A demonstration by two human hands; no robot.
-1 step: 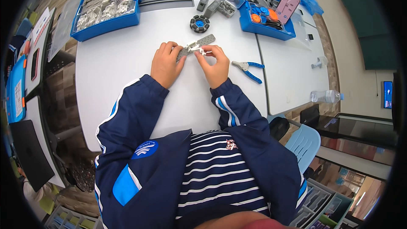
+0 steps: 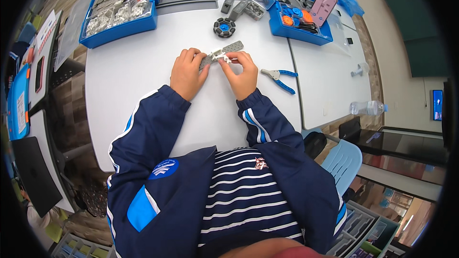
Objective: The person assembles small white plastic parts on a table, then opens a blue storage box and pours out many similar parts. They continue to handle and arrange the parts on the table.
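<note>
We held grey strip (image 2: 224,52) low over worktop (image 2: 143,81), steadied: left hand (image 2: 187,72) fingers gripped one end, right hand (image 2: 240,74) fingers pinched small white part at middle. Pliers (image 2: 278,78) lay near right hand.

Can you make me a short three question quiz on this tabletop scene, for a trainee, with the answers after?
1. True or false: both hands are on the grey perforated strip.
2. Which tool lies on the white table beside the right hand? A) blue-handled pliers B) a hammer C) scissors
3. What round thing lies just beyond the strip, toward the blue trays?

Key
1. True: the left hand and the right hand both pinch it, just above the table.
2. A: the blue-handled pliers lie apart from the right hand, untouched.
3. A black wheel with a blue hub.
</note>
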